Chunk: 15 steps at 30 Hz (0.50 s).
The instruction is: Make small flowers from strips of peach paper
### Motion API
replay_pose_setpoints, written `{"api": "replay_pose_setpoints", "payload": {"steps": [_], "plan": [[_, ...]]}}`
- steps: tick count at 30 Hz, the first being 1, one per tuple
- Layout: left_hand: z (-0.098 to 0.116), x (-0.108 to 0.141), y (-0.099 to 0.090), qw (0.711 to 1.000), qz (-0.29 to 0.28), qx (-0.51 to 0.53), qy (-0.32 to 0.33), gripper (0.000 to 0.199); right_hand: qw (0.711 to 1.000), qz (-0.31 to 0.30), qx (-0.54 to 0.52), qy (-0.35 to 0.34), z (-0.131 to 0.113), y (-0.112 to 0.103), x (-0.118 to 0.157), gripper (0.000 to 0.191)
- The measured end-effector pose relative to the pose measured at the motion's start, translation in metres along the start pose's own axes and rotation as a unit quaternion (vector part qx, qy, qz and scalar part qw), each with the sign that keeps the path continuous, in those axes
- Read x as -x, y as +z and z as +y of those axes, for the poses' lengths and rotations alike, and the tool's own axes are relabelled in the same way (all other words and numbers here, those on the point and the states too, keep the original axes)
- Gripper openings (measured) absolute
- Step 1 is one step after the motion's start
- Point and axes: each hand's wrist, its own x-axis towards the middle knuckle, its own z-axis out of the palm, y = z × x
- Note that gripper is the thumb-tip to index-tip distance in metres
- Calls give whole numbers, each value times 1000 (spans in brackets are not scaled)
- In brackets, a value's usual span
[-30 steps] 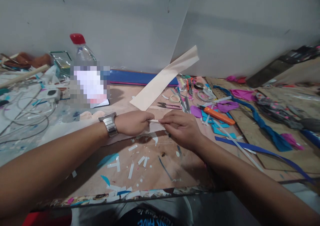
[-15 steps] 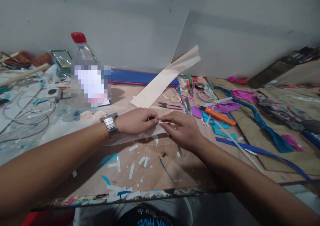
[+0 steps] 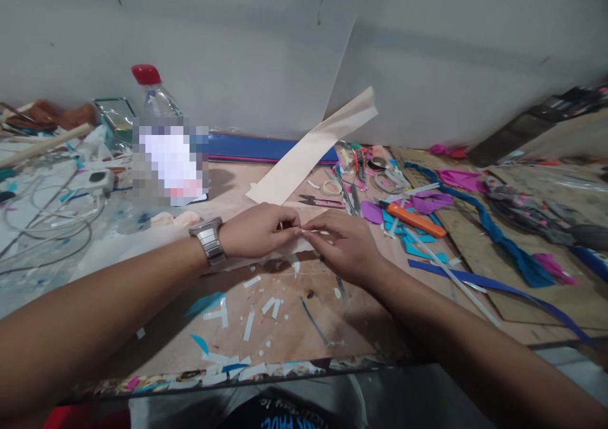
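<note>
My left hand, with a metal-banded watch at the wrist, is closed in a pinch over the table. Its thumb and finger meet the fingertips of my right hand, which is pinched as well. Whatever sits between the fingertips is small and pale, mostly hidden by them. Beneath the hands lies a white sheet, partly covered by my left forearm. Just beyond them is a wide cream strip, its far end raised against the wall. Pink-handled thread snips lie behind my right hand.
A red-capped bottle stands behind a blurred-out phone at left, near a white charger with cables. To the right are an orange cutter, a tape roll, and blue strips. White scraps litter the front edge.
The pale piece that showed between the fingertips is now more hidden, and the fingertips sit closer together. The whole view has shifted very slightly.
</note>
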Motion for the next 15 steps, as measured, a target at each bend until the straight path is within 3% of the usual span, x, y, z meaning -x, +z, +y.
{"api": "replay_pose_setpoints", "payload": {"steps": [15], "plan": [[-3, 1, 11, 980, 62, -181, 46, 29, 999, -35, -20, 31, 4, 0, 1, 5]]}}
